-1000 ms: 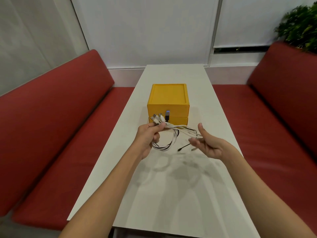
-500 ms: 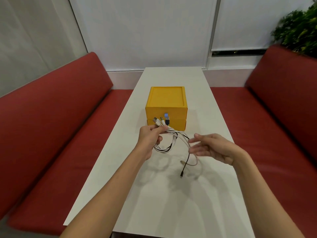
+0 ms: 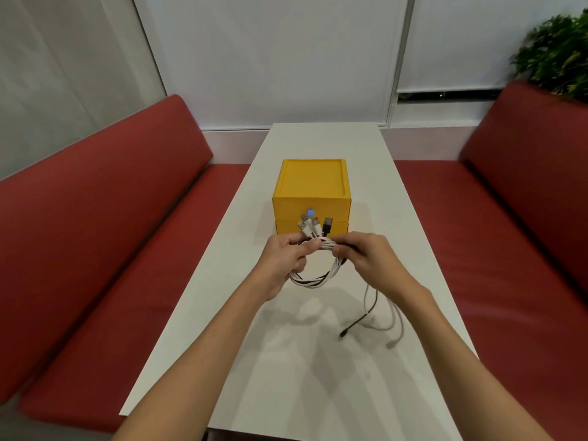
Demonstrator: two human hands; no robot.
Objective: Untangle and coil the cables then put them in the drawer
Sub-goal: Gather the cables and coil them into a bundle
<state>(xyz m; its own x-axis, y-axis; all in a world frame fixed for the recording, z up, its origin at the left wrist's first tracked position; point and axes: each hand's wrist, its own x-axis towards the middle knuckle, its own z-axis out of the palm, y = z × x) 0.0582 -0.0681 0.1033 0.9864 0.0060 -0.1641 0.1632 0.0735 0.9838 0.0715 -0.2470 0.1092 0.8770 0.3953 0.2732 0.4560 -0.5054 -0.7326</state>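
A bundle of white and black cables point(image 3: 318, 278) hangs as a loop above the white table point(image 3: 318, 361). My left hand point(image 3: 283, 262) grips the top of the loop, and several USB plugs point(image 3: 313, 226) stick up past its fingers. My right hand point(image 3: 369, 261) pinches the same bundle right beside the left hand. Loose cable tails point(image 3: 378, 316) trail from under my right hand down onto the table. The yellow drawer box point(image 3: 312, 194) stands just behind the hands, its drawers closed.
Red bench seats point(image 3: 121, 249) run along both sides of the narrow table. A green plant point(image 3: 556, 55) sits behind the right backrest. White wall panels close off the far end.
My right hand moved left and up to meet the left hand on the bundle. The loop now holds more cable, and the loose tails lie on the table to the right.
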